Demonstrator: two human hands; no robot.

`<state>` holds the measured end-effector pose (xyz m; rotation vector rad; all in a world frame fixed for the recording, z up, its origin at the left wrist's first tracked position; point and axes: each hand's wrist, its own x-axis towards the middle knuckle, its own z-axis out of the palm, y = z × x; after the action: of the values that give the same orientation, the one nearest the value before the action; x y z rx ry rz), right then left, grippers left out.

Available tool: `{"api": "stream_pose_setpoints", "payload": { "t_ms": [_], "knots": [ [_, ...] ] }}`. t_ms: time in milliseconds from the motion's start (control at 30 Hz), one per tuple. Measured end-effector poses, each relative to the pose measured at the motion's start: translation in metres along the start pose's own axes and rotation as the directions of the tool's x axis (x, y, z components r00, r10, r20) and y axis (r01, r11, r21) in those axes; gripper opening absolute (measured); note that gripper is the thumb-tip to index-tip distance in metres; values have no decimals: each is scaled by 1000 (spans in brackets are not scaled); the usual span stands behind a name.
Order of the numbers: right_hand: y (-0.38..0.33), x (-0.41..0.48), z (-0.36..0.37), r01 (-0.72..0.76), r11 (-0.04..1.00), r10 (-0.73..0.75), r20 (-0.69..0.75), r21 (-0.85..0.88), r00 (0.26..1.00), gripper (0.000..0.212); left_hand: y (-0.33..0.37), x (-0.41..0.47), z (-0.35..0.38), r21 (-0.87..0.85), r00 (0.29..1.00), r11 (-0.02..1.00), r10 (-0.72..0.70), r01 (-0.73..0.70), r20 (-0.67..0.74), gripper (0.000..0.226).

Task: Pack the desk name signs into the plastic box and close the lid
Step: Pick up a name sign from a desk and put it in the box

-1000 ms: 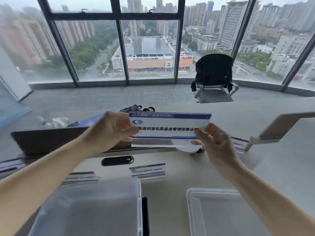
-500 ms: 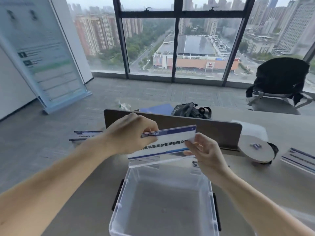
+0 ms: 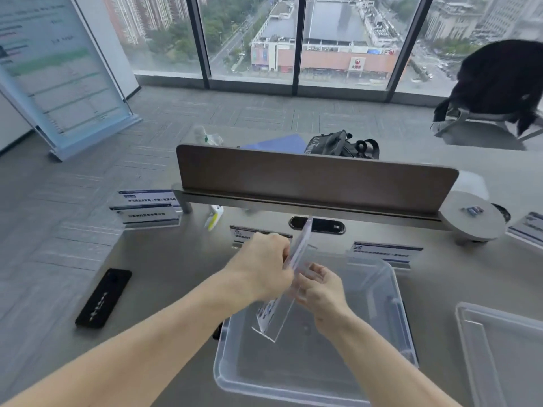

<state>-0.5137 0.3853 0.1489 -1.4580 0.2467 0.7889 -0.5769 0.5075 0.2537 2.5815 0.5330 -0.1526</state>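
Both my hands hold one clear acrylic desk name sign [image 3: 277, 315] over the open clear plastic box [image 3: 393, 292]. The sign is turned on end, nearly edge-on to me, its lower end inside the box's mouth. My left hand [image 3: 261, 268] grips its left face and my right hand [image 3: 320, 289] its right edge. The box looks empty below it. The clear lid [image 3: 499, 348] lies flat on the desk to the right of the box. More name signs stand on the desk: two at the left [image 3: 147, 212], one behind my left hand [image 3: 244, 233], one beyond the box [image 3: 385, 251].
A brown desk divider [image 3: 317, 177] runs across behind the box. A black phone [image 3: 104, 298] lies at the left, a yellow-white marker [image 3: 214, 218] near the divider, a round grey disc [image 3: 473, 221] and another sign [image 3: 529, 230] at the right. A black bag and chair sit beyond.
The sign has turned from flat and facing me to on end, and has gone down toward the box. My view has tilted further down.
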Motion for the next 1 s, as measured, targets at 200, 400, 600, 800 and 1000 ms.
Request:
{"api": "stream_pose_setpoints", "payload": {
  "t_ms": [200,400,600,800,1000],
  "knots": [
    [65,49,-4,-53,986,64,66,-158,996,37,-39,31,52,-65,964,979,-175,191,202,20],
    [144,100,7,-112,831,81,-81,-544,993,29,-68,30,128,175,918,950,-300,260,261,26],
    [173,119,17,-85,765,-5,-137,-638,991,29,-82,32,166,327,905,908,-348,261,244,61],
    [191,121,29,-76,787,26,-91,-612,996,22,-95,41,167,317,917,912,-336,260,213,61],
    [187,115,39,-83,849,92,-8,-522,996,25,-91,39,170,423,926,879,-325,220,192,84]
  ]
}}
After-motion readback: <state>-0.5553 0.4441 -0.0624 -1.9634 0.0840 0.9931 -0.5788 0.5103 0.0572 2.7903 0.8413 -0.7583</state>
